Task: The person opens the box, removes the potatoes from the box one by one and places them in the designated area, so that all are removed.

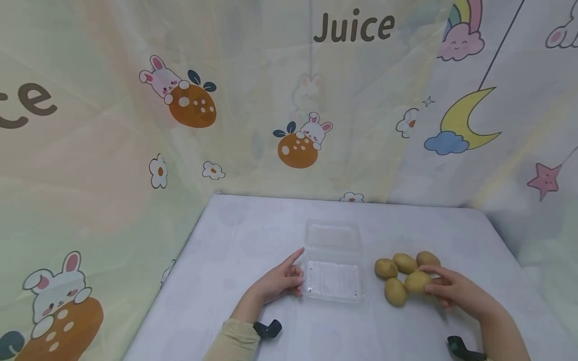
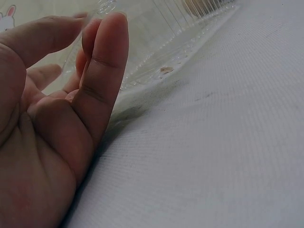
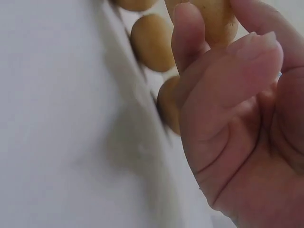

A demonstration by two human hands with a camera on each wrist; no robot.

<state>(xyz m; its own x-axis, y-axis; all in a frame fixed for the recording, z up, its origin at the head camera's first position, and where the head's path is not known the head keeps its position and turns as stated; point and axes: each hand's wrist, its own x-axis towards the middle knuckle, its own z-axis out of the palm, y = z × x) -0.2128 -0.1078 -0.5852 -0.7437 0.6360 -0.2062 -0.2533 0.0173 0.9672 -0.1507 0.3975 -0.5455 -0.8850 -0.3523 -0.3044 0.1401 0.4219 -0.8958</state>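
Note:
A clear plastic clamshell container point(image 1: 334, 282) lies with its lid point(image 1: 332, 235) folded back, away from me. My left hand point(image 1: 284, 278) is at its left edge, index finger stretched along the side; the thumb and another finger pinch the rim. In the left wrist view, the transparent wall point(image 2: 142, 52) shows behind those fingers. To the right is a cluster of several potatoes point(image 1: 396, 292). The nearest right one, a yellowish potato point(image 1: 417, 282), is gripped between thumb and fingers of my right hand point(image 1: 458, 291). In the right wrist view this potato point(image 3: 216, 21) is partly hidden by fingers.
A white cloth covers the table point(image 1: 253, 235). Printed fabric walls point(image 1: 253, 100) with cartoon rabbits rise behind and beside it. Dark wrist devices point(image 1: 268, 329) sit on both forearms. Other potatoes point(image 3: 152, 42) lie close beside the right hand.

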